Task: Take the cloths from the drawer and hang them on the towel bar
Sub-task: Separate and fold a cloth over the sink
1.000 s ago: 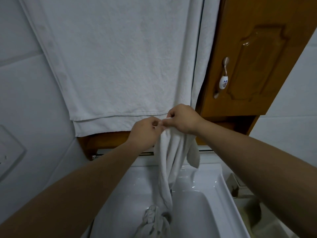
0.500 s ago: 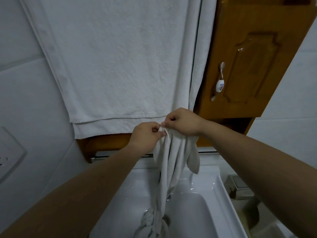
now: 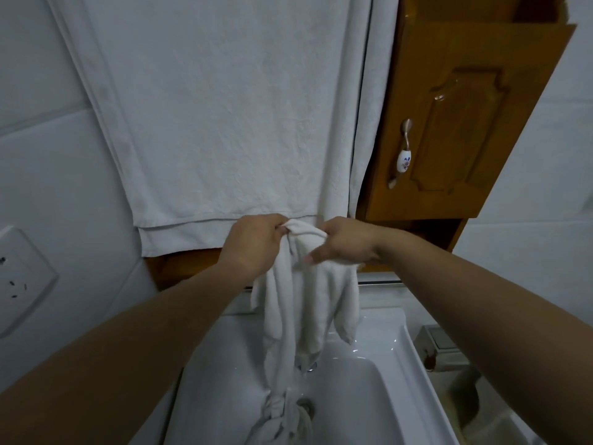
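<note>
I hold a white cloth [image 3: 301, 303] by its top edge in front of me, above the sink. My left hand [image 3: 253, 242] pinches the left part of that edge and my right hand [image 3: 343, 244] grips the right part, thumb stretched across the fabric. The cloth hangs down in folds, and its lower end is bunched in the basin. A large white towel [image 3: 224, 123] hangs flat on the wall behind my hands. A thin metal towel bar [image 3: 380, 283] runs horizontally just below my right wrist, partly hidden by the cloth.
A white ceramic sink [image 3: 394, 364] lies below. A wooden cabinet [image 3: 465, 123] with a porcelain handle [image 3: 403, 155] is at the upper right. A wall socket [image 3: 19, 277] sits on the left tiles. A small metal holder [image 3: 439, 348] is right of the sink.
My hands have moved apart along the cloth's top edge, spreading it a little. The cloth hangs wider than before.
</note>
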A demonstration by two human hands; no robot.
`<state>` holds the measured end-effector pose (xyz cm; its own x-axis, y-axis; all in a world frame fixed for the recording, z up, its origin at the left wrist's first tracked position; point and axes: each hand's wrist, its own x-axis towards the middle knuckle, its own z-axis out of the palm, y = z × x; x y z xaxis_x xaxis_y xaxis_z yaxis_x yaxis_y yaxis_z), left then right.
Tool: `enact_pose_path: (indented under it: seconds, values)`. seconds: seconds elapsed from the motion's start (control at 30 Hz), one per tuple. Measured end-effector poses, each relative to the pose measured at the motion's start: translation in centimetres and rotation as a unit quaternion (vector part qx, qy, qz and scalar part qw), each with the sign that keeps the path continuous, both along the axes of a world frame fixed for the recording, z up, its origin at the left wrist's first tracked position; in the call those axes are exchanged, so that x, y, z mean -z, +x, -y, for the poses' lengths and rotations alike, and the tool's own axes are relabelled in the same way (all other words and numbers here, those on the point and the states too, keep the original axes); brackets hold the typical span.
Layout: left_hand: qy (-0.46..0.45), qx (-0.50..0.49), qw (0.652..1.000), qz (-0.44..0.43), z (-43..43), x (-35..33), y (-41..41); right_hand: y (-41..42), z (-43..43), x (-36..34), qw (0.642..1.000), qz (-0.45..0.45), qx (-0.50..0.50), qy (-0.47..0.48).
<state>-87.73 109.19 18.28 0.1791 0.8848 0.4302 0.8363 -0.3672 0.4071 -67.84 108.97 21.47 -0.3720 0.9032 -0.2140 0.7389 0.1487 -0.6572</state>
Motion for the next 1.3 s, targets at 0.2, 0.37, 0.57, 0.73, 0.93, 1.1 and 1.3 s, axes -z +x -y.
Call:
enact_pose_path:
  seconds: [0.2,0.37,0.57,0.73,0.93,1.1,1.3]
  values:
    - [-0.021,-0.05,0.998,-0.01,-0.2,-1.0,-3.6,0.6,0.4,0.1,1.0,0.003,0.018,-0.023]
    - [-0.045,-0.054,0.997,-0.028,0.0,-0.6,-4.9,0.3,0.3,0.1,0.992,-0.053,0.099,0.06]
    - [-0.091,-0.036,0.994,-0.045,0.8,-0.5,-5.2,-0.8,0.2,-0.6,0.963,-0.199,0.152,0.103]
    - [-0.138,-0.091,0.986,0.032,0.9,-0.8,-5.6,-1.7,0.7,-1.7,0.96,-0.211,0.163,0.08]
    - [-0.152,-0.049,0.982,0.099,3.5,-0.7,-2.2,-3.4,0.4,-1.8,0.948,-0.239,0.207,0.025]
    - [-0.172,0.024,0.974,0.145,5.4,-0.9,1.6,-4.2,0.4,-1.9,0.921,-0.297,0.251,-0.019]
    - [-0.185,-0.02,0.957,0.221,4.4,-0.9,2.7,-4.5,0.8,-2.4,0.876,-0.382,0.287,-0.061]
